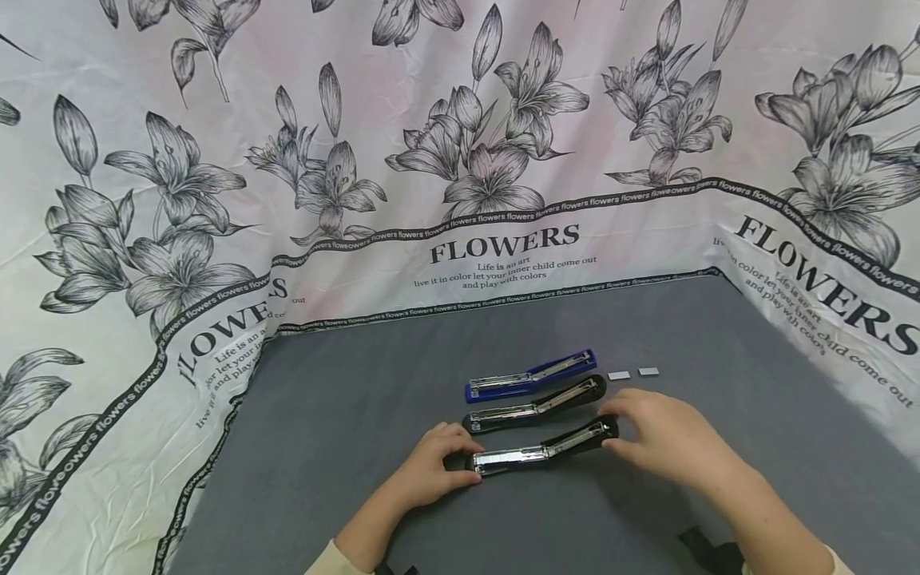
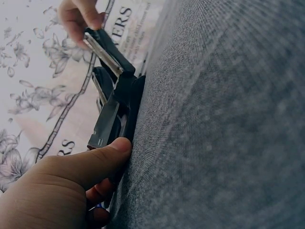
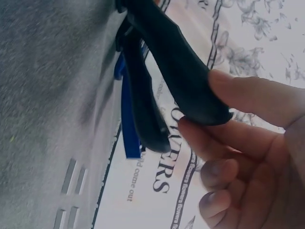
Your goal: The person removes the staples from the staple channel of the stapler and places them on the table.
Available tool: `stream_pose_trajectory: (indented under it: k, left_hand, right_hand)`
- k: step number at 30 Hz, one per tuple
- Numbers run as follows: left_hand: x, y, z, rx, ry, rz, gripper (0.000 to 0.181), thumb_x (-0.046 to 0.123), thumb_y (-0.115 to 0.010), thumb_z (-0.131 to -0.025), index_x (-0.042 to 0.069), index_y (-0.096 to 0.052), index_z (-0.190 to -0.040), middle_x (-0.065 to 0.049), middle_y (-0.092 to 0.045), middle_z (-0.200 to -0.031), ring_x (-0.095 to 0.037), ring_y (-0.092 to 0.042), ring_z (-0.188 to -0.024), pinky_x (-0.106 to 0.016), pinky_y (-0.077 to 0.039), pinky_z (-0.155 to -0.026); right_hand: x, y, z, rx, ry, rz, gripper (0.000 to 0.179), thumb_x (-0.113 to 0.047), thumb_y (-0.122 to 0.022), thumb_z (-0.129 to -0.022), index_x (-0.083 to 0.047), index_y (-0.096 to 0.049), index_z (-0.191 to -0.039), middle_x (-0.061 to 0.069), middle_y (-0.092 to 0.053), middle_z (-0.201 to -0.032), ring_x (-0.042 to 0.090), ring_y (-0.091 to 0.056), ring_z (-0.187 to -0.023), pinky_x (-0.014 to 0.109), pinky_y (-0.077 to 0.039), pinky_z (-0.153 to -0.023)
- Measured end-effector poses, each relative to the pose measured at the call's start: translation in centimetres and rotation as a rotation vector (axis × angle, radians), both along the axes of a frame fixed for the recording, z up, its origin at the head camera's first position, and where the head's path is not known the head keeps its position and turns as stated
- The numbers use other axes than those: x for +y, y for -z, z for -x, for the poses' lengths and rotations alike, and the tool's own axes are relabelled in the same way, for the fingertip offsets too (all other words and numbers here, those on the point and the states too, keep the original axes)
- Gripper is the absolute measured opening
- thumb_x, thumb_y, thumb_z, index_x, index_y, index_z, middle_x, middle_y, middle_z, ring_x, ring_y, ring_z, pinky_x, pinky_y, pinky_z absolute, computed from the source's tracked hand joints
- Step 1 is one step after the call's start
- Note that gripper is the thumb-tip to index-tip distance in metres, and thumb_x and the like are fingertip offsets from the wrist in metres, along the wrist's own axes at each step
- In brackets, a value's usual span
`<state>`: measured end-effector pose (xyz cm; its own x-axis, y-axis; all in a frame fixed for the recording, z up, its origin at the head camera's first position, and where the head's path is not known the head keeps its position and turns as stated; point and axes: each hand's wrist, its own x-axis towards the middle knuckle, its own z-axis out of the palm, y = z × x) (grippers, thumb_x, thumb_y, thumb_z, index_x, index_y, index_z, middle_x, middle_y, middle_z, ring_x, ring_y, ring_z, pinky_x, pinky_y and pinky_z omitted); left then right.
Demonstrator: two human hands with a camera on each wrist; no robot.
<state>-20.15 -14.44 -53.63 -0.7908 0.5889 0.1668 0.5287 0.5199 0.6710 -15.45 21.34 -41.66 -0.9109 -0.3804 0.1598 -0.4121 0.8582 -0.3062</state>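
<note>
Three staplers lie opened out, one behind another. The nearest, a black stapler (image 1: 512, 458), is between both hands. My left hand (image 1: 431, 469) pinches the end of its base, with the thumb on the near side. At the other end, the thumb and index finger of my right hand (image 1: 664, 439) pinch the tip of the raised upper arm. A bright row of staples shows in the near half. Just behind is a second black stapler (image 1: 503, 416), its left end close to my left fingers. Farthest back is a blue stapler (image 1: 503, 387).
Two small pale staple strips (image 1: 619, 375) (image 1: 648, 371) lie right of the blue stapler. A grey cloth (image 1: 345, 399) covers the table. White flower-printed fabric (image 1: 503, 263) rises behind it and along both sides.
</note>
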Motion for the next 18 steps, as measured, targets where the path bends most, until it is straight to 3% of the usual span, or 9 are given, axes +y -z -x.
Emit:
stream_pose_trajectory:
  k: [7, 18]
  left_hand:
    - [-0.07, 0.03, 0.10, 0.001, 0.002, 0.003, 0.032, 0.024, -0.088, -0.083, 0.022, -0.078, -0.113, 0.020, -0.062, -0.104, -0.005, -0.050, -0.094, -0.031, -0.043, -0.088]
    - [-0.01, -0.01, 0.03, 0.006, 0.001, -0.007, 0.031, 0.022, -0.090, -0.080, 0.022, -0.079, -0.109, 0.020, -0.062, -0.103, -0.005, -0.051, -0.094, -0.032, -0.043, -0.089]
  right_hand:
    - [0.60, 0.76, 0.39, -0.074, 0.030, -0.075, 0.031, -0.027, -0.087, -0.079, -0.015, -0.077, -0.106, -0.004, -0.067, -0.099, 0.024, -0.066, -0.084, 0.051, -0.053, -0.072]
    - [0.32, 0.59, 0.62, -0.110, 0.051, -0.074, 0.035, -0.027, -0.087, -0.081, -0.012, -0.077, -0.111, 0.000, -0.067, -0.105, 0.025, -0.067, -0.092, 0.050, -0.054, -0.074]
